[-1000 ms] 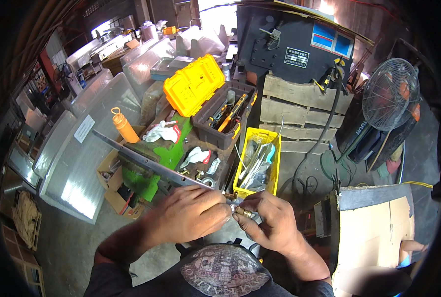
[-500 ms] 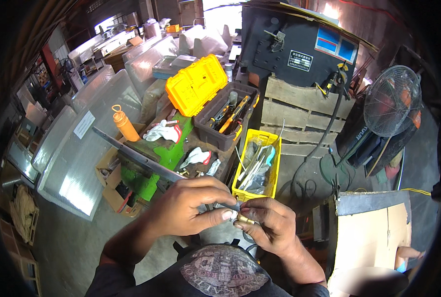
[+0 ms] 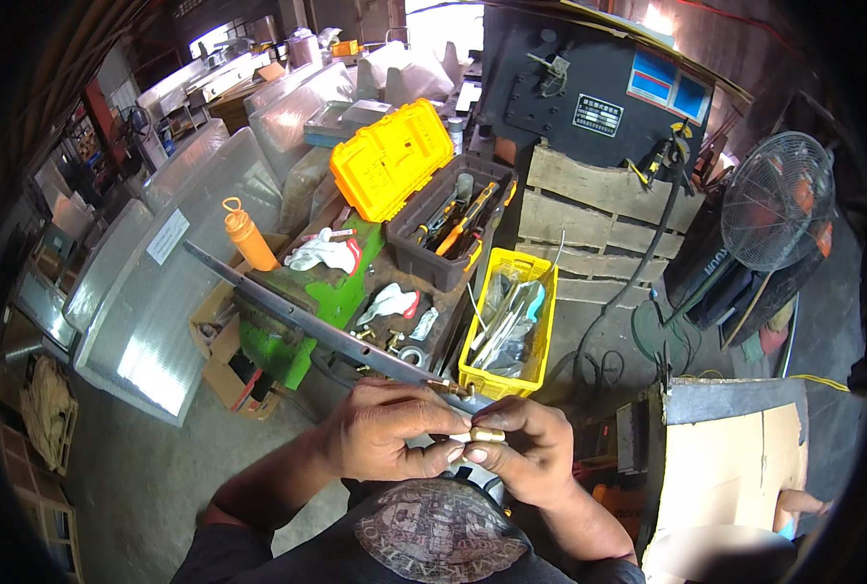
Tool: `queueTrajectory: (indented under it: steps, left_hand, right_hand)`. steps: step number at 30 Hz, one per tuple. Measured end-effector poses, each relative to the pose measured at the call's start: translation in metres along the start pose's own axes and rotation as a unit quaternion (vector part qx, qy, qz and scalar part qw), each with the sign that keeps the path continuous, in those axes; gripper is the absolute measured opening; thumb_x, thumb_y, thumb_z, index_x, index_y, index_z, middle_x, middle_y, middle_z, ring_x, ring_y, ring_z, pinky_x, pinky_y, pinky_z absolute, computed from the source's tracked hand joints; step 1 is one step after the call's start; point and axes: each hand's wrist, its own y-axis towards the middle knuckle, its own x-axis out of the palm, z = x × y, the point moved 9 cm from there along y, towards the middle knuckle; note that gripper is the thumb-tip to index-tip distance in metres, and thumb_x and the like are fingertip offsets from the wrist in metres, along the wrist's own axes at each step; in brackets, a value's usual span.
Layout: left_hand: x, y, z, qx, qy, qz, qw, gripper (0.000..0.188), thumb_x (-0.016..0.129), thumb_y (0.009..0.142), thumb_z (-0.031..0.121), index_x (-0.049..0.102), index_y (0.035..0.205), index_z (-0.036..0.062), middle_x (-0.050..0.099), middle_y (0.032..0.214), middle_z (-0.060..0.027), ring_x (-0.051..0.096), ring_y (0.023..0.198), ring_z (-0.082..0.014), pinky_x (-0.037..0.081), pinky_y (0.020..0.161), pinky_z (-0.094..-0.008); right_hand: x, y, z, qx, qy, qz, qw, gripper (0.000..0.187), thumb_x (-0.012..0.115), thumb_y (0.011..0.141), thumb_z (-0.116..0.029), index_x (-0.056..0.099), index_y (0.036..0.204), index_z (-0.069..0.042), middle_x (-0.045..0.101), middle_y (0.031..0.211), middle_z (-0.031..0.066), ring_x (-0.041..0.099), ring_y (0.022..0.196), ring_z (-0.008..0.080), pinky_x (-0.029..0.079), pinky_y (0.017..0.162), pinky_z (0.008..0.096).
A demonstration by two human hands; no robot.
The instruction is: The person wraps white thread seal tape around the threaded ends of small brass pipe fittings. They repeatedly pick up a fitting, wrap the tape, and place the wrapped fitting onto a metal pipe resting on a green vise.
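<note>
Close in front of my chest, both hands meet on a small brass fitting (image 3: 489,435). Its left end looks white, possibly wrapped in tape, and is partly hidden by fingertips. My left hand (image 3: 380,428) is closed, thumb and fingers pinching at that white end. From the other side, my right hand (image 3: 531,453) grips the brass body between thumb and forefinger. Just beyond my hands, the dark metal bar (image 3: 302,323) runs along the bench edge, with another brass piece (image 3: 469,391) at its near end. Several brass fittings (image 3: 395,341) lie on the bench past the bar.
White gloves (image 3: 392,302) and an orange bottle (image 3: 249,240) are on the bench, near an open toolbox (image 3: 424,258) with a yellow lid. A yellow crate (image 3: 506,382) of rods stands right of it. Farther right are a fan (image 3: 776,200) and a cardboard-topped surface (image 3: 730,477).
Both hands have come closer together around the brass fitting, and my left fingers now cover more of its white end. The view has shifted slightly, showing more of the bar and bench.
</note>
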Motion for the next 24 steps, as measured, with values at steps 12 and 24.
queueTrajectory:
  steps: [12, 24]
  left_hand:
    - [0.035, -0.113, -0.08, -0.286, -0.106, 0.009, 0.952, 0.018, 0.075, 0.085, 0.008, 0.068, 0.1, 0.0008, 0.073, 0.09, -0.0102, 0.073, 0.083, -0.0233, 0.057, 0.072, -0.0344]
    - [0.032, -0.282, -0.199, -0.465, 0.031, -0.055, 0.883, 0.044, 0.076, 0.083, 0.031, 0.063, 0.118, 0.0067, 0.072, 0.101, -0.0185, 0.071, 0.093, -0.0326, 0.055, 0.083, -0.0428]
  right_hand:
    - [0.055, -0.057, 0.137, 0.36, 0.232, -0.069, 0.901, 0.02, 0.064, 0.099, -0.019, 0.063, 0.103, 0.001, 0.068, 0.089, 0.0077, 0.067, 0.074, 0.0141, 0.059, 0.061, 0.0276]
    - [0.077, -0.113, 0.309, 0.558, 0.14, 0.007, 0.818, 0.023, 0.066, 0.097, -0.022, 0.062, 0.109, -0.002, 0.065, 0.088, 0.0068, 0.064, 0.07, 0.0182, 0.054, 0.058, 0.0309]
